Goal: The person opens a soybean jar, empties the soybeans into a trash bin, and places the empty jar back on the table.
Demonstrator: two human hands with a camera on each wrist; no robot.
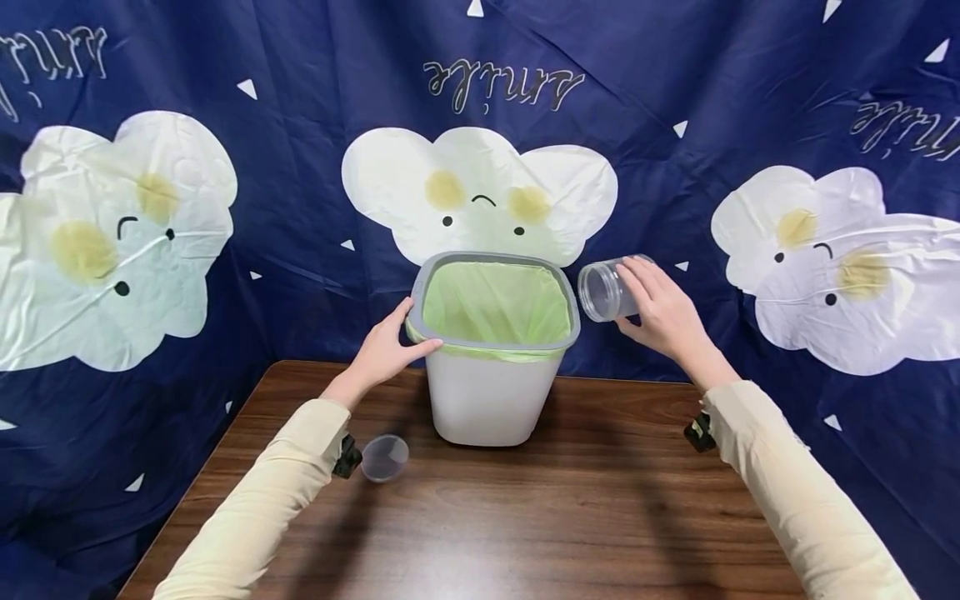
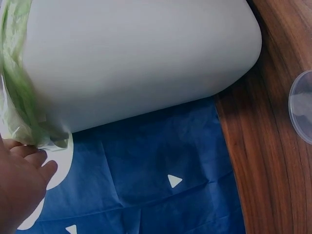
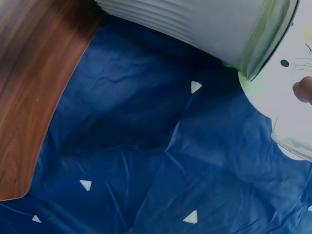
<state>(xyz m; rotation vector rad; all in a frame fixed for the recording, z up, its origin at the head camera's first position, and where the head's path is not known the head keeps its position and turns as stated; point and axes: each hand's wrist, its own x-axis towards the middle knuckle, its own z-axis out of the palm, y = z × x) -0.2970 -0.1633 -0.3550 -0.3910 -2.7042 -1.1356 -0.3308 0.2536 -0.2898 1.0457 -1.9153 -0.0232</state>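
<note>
A light grey trash bin (image 1: 491,396) stands upright on the table, its green bag (image 1: 495,304) folded over under the grey rim. At the bin's left front corner, my left hand (image 1: 382,346) holds the rim, thumb along the front and fingers at the side. My right hand (image 1: 660,312) grips a clear plastic jar (image 1: 600,292) on its side just right of the bin, with the open mouth facing the rim. Only the jar's edge (image 3: 292,146) and a fingertip enter the right wrist view. A clear round lid (image 1: 385,458) lies on the table below my left wrist.
The brown wooden table (image 1: 480,533) ends close behind the bin. Dark blue cloth (image 1: 300,208) with white clouds hangs at the back and both sides.
</note>
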